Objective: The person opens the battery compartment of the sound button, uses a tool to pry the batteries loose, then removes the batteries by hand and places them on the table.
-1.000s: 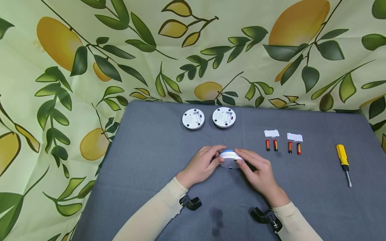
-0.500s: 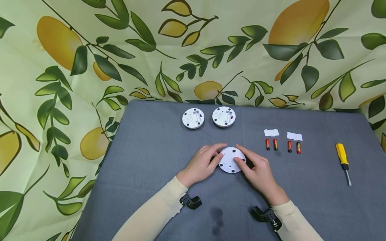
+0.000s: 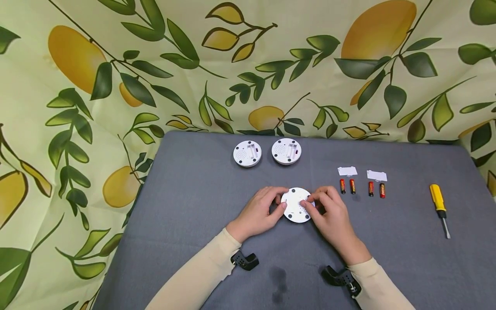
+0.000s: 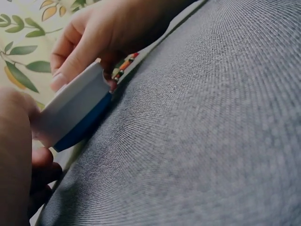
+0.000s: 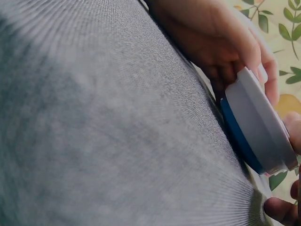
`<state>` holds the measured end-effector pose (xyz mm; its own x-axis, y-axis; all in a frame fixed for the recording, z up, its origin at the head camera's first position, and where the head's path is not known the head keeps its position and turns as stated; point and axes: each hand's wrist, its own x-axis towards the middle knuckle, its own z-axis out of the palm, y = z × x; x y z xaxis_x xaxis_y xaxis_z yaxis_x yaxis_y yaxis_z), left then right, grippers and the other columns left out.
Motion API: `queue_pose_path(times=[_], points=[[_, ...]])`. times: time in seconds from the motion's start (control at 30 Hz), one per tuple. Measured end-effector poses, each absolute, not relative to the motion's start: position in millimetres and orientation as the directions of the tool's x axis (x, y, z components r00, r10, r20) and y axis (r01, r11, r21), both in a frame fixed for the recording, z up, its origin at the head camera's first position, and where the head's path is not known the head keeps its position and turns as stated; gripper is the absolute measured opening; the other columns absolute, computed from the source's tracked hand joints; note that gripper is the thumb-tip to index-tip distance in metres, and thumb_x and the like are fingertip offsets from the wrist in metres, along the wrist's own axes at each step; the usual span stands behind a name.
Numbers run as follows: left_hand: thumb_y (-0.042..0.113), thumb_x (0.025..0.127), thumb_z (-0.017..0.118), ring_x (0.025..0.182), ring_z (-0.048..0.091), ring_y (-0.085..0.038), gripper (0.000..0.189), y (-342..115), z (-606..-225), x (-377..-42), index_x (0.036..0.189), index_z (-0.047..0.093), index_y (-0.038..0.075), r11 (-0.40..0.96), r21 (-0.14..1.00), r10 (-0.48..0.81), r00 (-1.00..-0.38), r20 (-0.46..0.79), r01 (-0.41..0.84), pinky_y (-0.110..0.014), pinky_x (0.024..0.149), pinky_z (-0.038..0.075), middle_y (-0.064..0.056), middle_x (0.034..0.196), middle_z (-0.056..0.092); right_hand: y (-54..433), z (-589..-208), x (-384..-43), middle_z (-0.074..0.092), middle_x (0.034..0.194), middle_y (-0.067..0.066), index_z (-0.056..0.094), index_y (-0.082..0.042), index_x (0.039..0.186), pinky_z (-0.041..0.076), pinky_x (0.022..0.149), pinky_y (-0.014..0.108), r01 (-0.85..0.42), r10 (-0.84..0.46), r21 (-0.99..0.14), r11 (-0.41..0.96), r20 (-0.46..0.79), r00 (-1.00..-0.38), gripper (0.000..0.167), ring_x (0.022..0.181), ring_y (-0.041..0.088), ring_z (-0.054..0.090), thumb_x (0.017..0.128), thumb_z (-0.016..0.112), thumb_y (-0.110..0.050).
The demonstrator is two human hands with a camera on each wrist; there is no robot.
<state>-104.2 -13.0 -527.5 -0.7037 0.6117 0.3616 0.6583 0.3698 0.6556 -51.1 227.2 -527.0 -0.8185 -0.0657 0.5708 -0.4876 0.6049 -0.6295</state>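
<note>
Over the table I hold a round white battery-powered device (image 3: 293, 211) with its underside facing up. Dark feet and speaker holes show on that face; a blue part (image 4: 87, 123) lies beneath in the left wrist view. My left hand (image 3: 256, 214) grips its left edge, thumb on the rim and fingers behind. My right hand (image 3: 336, 219) has its thumb and index fingertip close together on the right part of the underside, covering that part. In the right wrist view, my left hand (image 5: 216, 35) holds the far edge of the tilted device (image 5: 258, 125).
Two similar devices (image 3: 247, 153) with uncovered battery slots stand at the back. To the right lie two white battery covers (image 3: 347, 171) with several red-and-black batteries (image 3: 352, 186) below them. A yellow-handled screwdriver (image 3: 438, 199) lies at far right.
The device has tipped from nearly edge-on to underside up. My right index finger has moved from the far rim onto the underside beside the thumb. My left hand keeps its grip.
</note>
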Motion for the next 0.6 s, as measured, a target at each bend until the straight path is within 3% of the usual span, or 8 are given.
queue_pose_path(times=[0.07, 0.17, 0.3, 0.47, 0.6], points=[[0.016, 0.104, 0.069, 0.105, 0.059, -0.019, 0.033, -13.3, -527.5, -103.9, 0.135, 0.063, 0.004, 0.376, 0.665, 0.611, -0.713, 0.345, 0.645, -0.038, 0.1, 0.049, -0.003, 0.11, 0.062, 228.4, -527.6, -51.0, 0.061, 0.096, 0.01, 0.076, -0.002, 0.098, 0.046, 0.07, 0.025, -0.523, -0.097, -0.579, 0.626, 0.608, -0.788, 0.018, 0.078, 0.018, 0.055, 0.095, 0.088, -0.016], [0.02, 0.103, 0.07, 0.123, 0.059, -0.022, 0.041, -13.9, -527.1, -103.4, 0.138, 0.058, 0.005, 0.394, 0.681, 0.612, -0.729, 0.306, 0.617, -0.038, 0.112, 0.047, -0.008, 0.129, 0.062, 229.6, -528.6, -50.6, 0.061, 0.094, 0.01, 0.079, -0.001, 0.105, 0.044, 0.071, 0.029, -0.547, -0.131, -0.547, 0.634, 0.621, -0.773, 0.039, 0.08, 0.019, 0.053, 0.107, 0.073, -0.039], [0.029, 0.101, 0.073, 0.143, 0.054, -0.024, 0.061, -14.3, -526.3, -103.0, 0.153, 0.051, 0.006, 0.424, 0.672, 0.63, -0.731, 0.263, 0.607, -0.041, 0.122, 0.041, -0.01, 0.152, 0.057, 230.1, -530.0, -50.1, 0.062, 0.099, 0.012, 0.08, 0.001, 0.115, 0.044, 0.077, 0.032, -0.546, -0.155, -0.54, 0.641, 0.605, -0.781, 0.056, 0.086, 0.022, 0.055, 0.11, 0.063, -0.052], [0.043, 0.102, 0.073, 0.152, 0.047, -0.019, 0.075, -14.0, -525.4, -103.1, 0.164, 0.046, 0.012, 0.452, 0.617, 0.682, -0.695, 0.227, 0.644, -0.044, 0.123, 0.038, -0.006, 0.165, 0.051, 231.3, -528.4, -48.3, 0.066, 0.113, 0.015, 0.079, 0.0, 0.124, 0.046, 0.087, 0.036, -0.532, -0.208, -0.549, 0.644, 0.544, -0.813, 0.059, 0.099, 0.027, 0.059, 0.108, 0.064, -0.055], [0.05, 0.099, 0.078, 0.151, 0.048, -0.017, 0.08, -13.8, -525.1, -103.1, 0.164, 0.049, 0.013, 0.456, 0.608, 0.698, -0.685, 0.21, 0.65, -0.042, 0.123, 0.037, -0.005, 0.162, 0.056, 232.1, -526.3, -46.9, 0.069, 0.124, 0.015, 0.079, -0.001, 0.125, 0.046, 0.1, 0.034, -0.536, -0.238, -0.564, 0.628, 0.516, -0.823, 0.043, 0.112, 0.031, 0.063, 0.104, 0.077, -0.038]])
